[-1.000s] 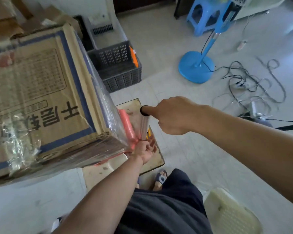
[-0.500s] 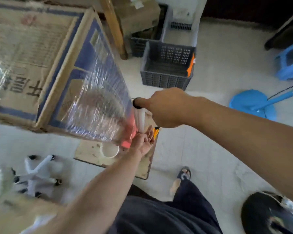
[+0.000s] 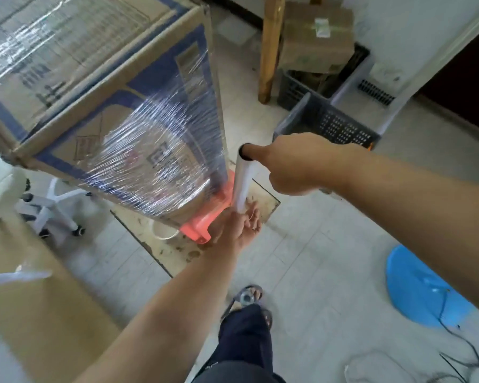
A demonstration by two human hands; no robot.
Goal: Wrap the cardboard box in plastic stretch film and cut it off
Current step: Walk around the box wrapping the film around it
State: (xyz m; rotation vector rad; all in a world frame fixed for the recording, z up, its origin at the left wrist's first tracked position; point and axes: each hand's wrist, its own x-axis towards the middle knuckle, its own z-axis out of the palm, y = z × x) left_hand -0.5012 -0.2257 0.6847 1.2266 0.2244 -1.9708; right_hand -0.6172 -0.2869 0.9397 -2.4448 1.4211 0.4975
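Observation:
A large cardboard box [image 3: 75, 87] with blue printing fills the upper left, standing on a red plastic stool [image 3: 205, 217]. Clear stretch film [image 3: 161, 150] covers its near side and runs to a slim upright film roll [image 3: 243, 183] just right of the box's corner. My right hand [image 3: 296, 164] is shut on the roll's top end, a finger in the core. My left hand [image 3: 242, 225] holds the roll's bottom end from below, palm up.
A wooden board [image 3: 177, 250] lies on the tiled floor under the stool. Grey plastic crates [image 3: 332, 123] and small boxes sit behind, beside a wooden post [image 3: 268, 48]. A blue fan base [image 3: 421, 294] and cables lie right. A white chair base [image 3: 53, 200] stands left.
I have walked on around the box with the roll. More film now covers the box's near side, and the view has swung so the crates sit at the upper right.

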